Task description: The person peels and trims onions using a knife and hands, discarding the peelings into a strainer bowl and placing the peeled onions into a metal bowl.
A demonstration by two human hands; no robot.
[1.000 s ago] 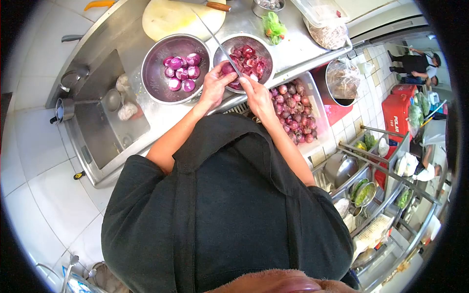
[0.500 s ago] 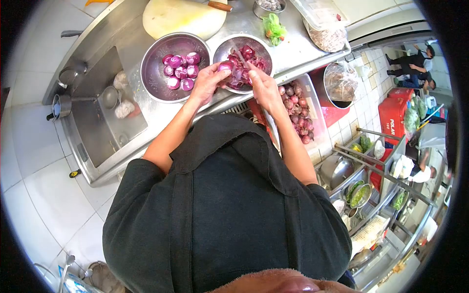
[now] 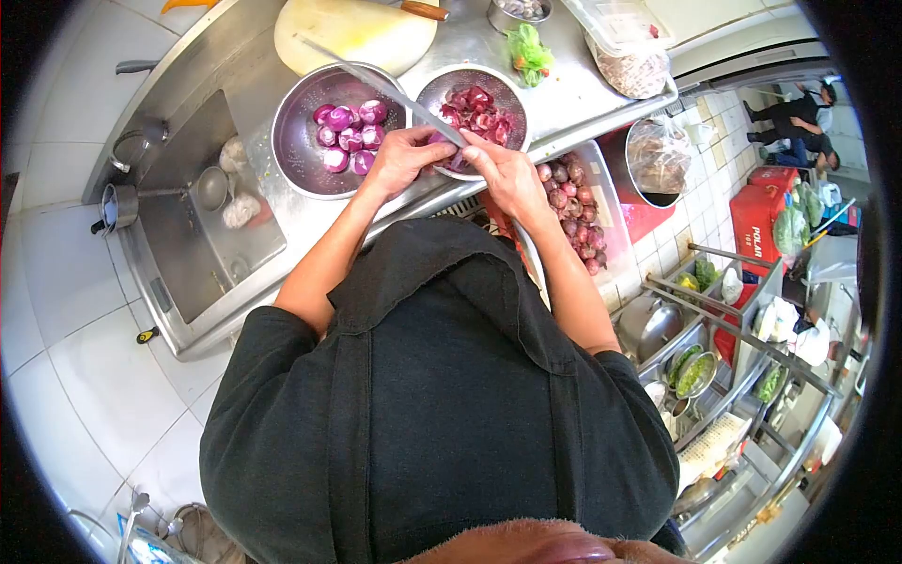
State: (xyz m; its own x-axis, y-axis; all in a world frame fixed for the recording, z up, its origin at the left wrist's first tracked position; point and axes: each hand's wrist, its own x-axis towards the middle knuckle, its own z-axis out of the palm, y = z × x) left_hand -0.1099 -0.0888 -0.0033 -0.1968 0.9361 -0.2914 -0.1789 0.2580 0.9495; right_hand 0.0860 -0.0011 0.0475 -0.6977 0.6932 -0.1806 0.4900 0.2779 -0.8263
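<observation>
At top middle, the left hand point(image 3: 402, 162) pinches a mostly hidden onion point(image 3: 438, 138) and the right hand point(image 3: 508, 179) grips a knife point(image 3: 413, 108), likely peeling, which needs careful fingers.

Working kitchen with steel sink point(image 3: 202, 235), colanders point(image 3: 291, 155).

Peeled onions point(image 3: 349, 139) sat in the left bowl point(image 3: 293, 150), skins point(image 3: 481, 117) in the right bowl point(image 3: 516, 88), both on the counter point(image 3: 564, 105) at upper centre. Above the left bowl lay the cutting board point(image 3: 352, 39); the sink point(image 3: 193, 246) was at left, the onion crate point(image 3: 615, 218) right of centre.
</observation>
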